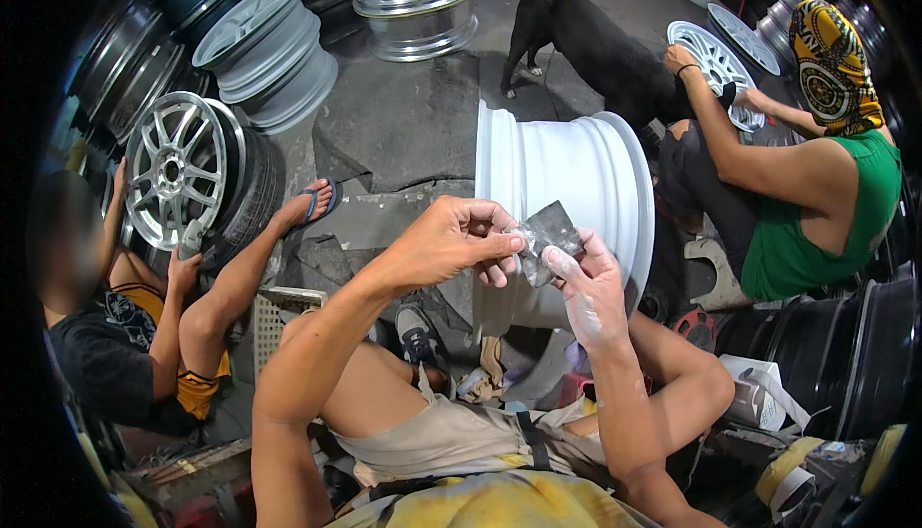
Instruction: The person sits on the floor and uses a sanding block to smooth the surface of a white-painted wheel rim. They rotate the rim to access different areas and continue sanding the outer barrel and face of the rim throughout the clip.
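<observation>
A small, dark grey piece of sandpaper [553, 225], creased and dusted with white, is pinched between my two hands. My left hand [456, 240] grips its left edge between thumb and fingers. On the other side, my right hand [588, 288] holds its lower right part, the thumb lying over it. White dust coats my right thumb and palm. Just beyond my hands a white-coated wheel rim [576, 168] lies on its side, its barrel toward me. My hands and the sheet hide part of that rim.
At left a person [106, 336] holds a silver spoked rim [178, 171]. To the right a person in green [807, 201] works on another rim [713, 57]. A black dog [600, 33] stands beyond the white rim. Stacked rims [413, 9] stand behind; a plastic crate [274, 321] is at left.
</observation>
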